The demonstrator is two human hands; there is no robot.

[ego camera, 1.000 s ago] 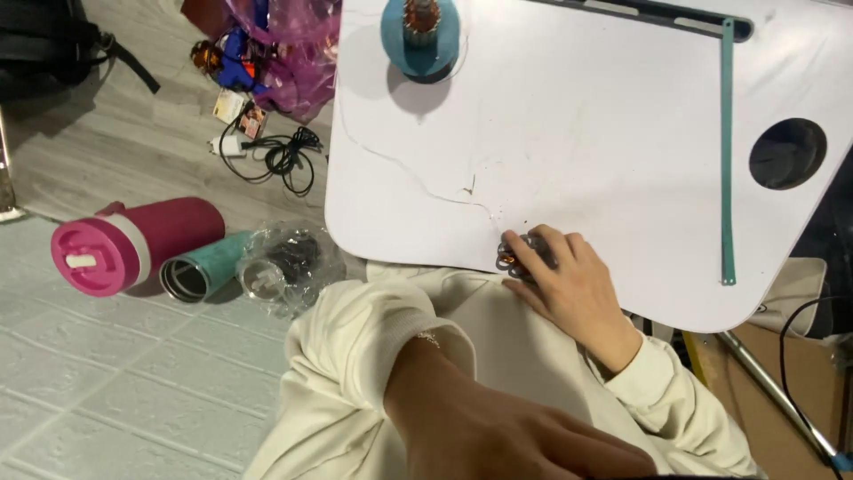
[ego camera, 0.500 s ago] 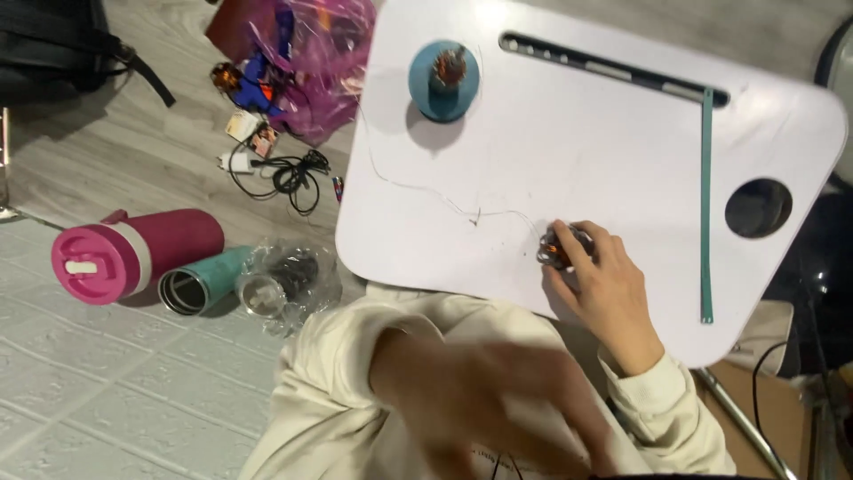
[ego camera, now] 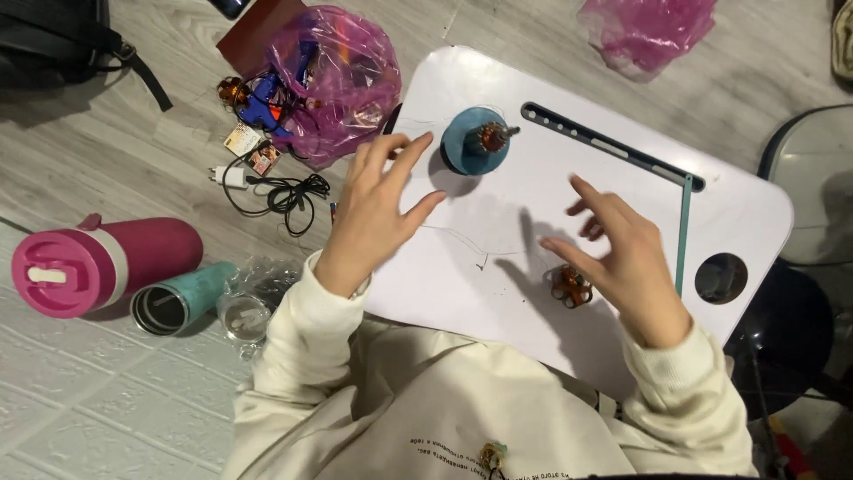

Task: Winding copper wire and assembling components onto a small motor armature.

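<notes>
A white lap table point(ego camera: 622, 187) stands in front of me. On its far part sits a blue round base carrying a small copper-wound motor rotor point(ego camera: 481, 142). A small copper-coloured part point(ego camera: 569, 286) lies near the table's front edge. A thin wire point(ego camera: 462, 240) runs across the white top. My left hand point(ego camera: 378, 213) hovers over the table's left edge, fingers spread, holding nothing, close to the blue base. My right hand point(ego camera: 617, 253) hovers just beside the small copper part, fingers apart, also empty.
On the floor to the left lie a pink flask point(ego camera: 93, 267), a teal tumbler point(ego camera: 182, 298), a clear cup point(ego camera: 244, 316), a tangled black cable with a white plug point(ego camera: 280, 191) and a pink plastic bag of parts point(ego camera: 333, 80). Another pink bag point(ego camera: 644, 31) lies far right.
My right hand has let go of the small copper part and lifted off it. My left hand came up from my lap and spread over the table's left edge.
</notes>
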